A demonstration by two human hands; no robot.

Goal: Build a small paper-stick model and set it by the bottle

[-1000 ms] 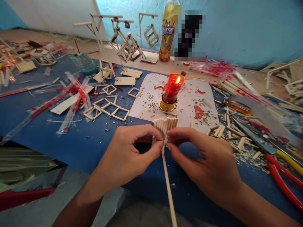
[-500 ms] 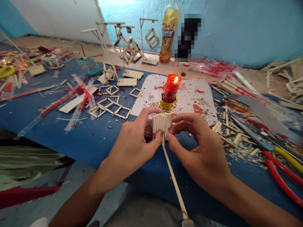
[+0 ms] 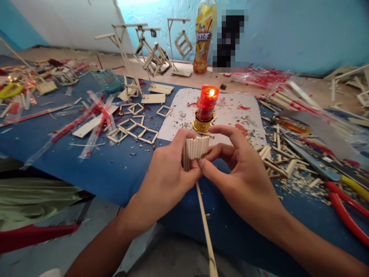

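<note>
Between my two hands is a small panel of thin wooden sticks (image 3: 198, 146) laid side by side, standing nearly upright. My left hand (image 3: 165, 175) is closed on it, fingers behind and thumb along the lower front. At the panel's lower right, my right hand (image 3: 240, 173) pinches with thumb and fingertips, its index finger lifted clear. A long thin stick (image 3: 205, 223) runs from below the panel down towards my lap; its upper end is hidden by my left thumb. Just beyond my hands burns a red cup candle (image 3: 208, 104) on a gold foot, on a white sheet (image 3: 170, 123) strewn with scraps.
Flat stick frames (image 3: 141, 132) lie left of the sheet. Behind them stand stick models (image 3: 157, 63) and a drink bottle (image 3: 202, 46). On the right are stick pieces (image 3: 288, 167), a metal blade (image 3: 314, 157) and red-handled pliers (image 3: 341, 209). Plastic wrappers (image 3: 99, 123) litter the blue tabletop.
The panel has turned a little, so sticks at its left side show more. My right thumb and fingers have shifted left along its lower edge, and the index finger has lifted away.
</note>
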